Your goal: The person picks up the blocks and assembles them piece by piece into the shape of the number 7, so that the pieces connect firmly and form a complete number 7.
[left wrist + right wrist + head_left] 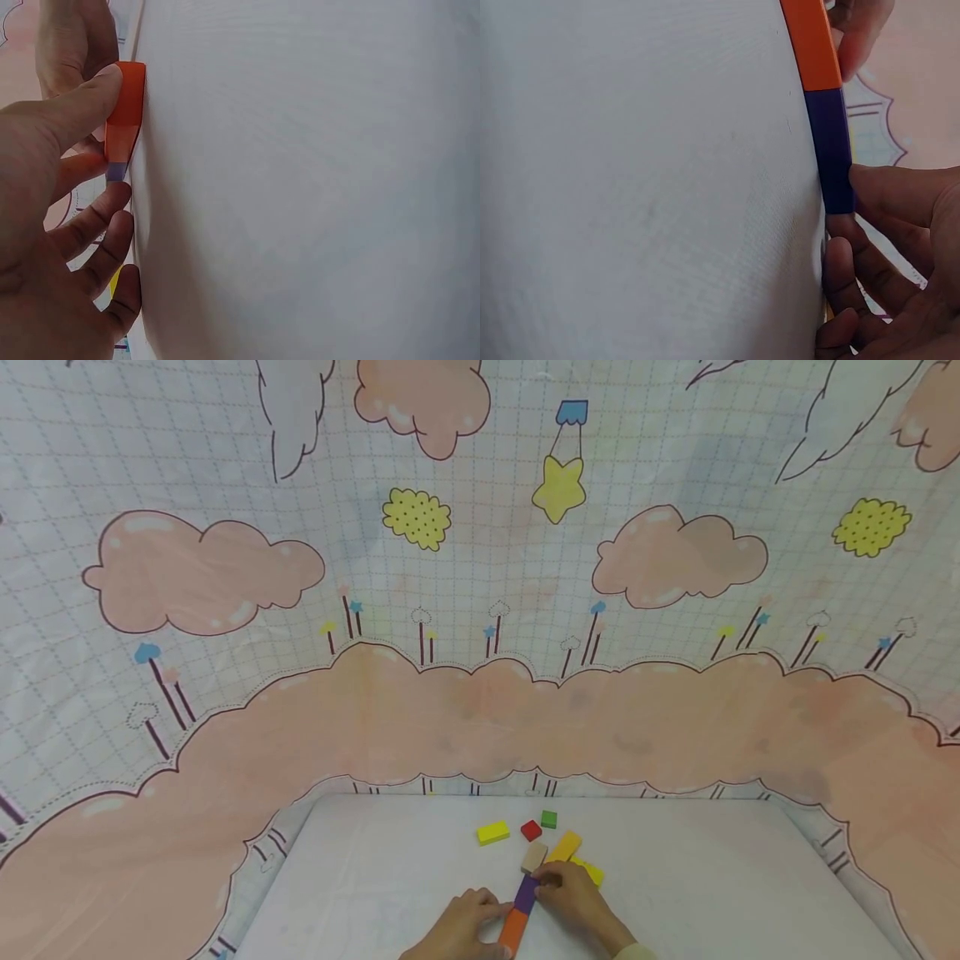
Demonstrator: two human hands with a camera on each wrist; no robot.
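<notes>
An orange block (513, 931) and a purple block (527, 893) lie end to end in one slanting line on the white table. My left hand (465, 928) holds the orange block, thumb at its near end and index fingertip at its side close to the seam. With thumb and fingers my right hand (576, 897) pinches the purple block near its far end. In the right wrist view the orange block (814, 45) meets the purple block (831, 150) flush. Just beyond the purple block lies a plain wood-coloured block (534, 857).
Past my right hand lie a light orange block (565, 847) and a yellow block (589, 870), partly hidden by the hand. Farther back are a second yellow block (492, 832), a red block (531, 831) and a green block (549, 819). A patterned cloth (480, 718) hangs behind the table.
</notes>
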